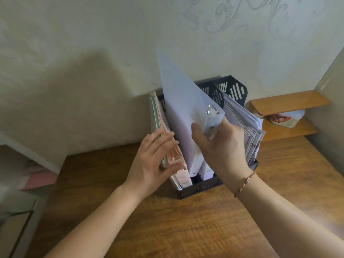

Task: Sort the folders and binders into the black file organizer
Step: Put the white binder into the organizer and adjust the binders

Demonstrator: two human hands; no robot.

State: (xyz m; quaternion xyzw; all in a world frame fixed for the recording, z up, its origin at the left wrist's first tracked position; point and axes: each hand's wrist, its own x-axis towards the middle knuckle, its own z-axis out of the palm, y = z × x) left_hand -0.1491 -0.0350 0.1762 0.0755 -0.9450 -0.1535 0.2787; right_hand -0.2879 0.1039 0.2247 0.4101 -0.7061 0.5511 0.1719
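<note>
**A:** Right in the middle of it here: the black file organizer [202, 187] sits on the wooden tabletop [167, 220], backed up against the pale patterned wall [93, 43].

**B:** And the right hand [219, 146] has a firm hold on a translucent white binder [182, 112], thumb on the front cover, fingers wrapped round the spine side. You can see the metal ring mechanism [211, 110] glinting at the top of that spine.

**A:** The binder's tilted, top corner leaning up and left toward the wall, lower end down in the middle compartment, next to another pale binder [206, 171] standing there.

**B:** Left hand [154, 161] now: open, fingers spread flat against the pink and green folders [165, 138] in the leftmost slot, thumb at their near edge. Pressing on them, not gripping.

**A:** Over on the right, a thick bundle of papers and sleeves [247, 127] fills the right compartment, fanning out over its edge.

**B:** A thin woven bracelet [245, 181] on the right wrist. Behind the organizer to the right, a small wooden shelf [290, 103] with a packet [283, 120] tucked under its top board.
</note>
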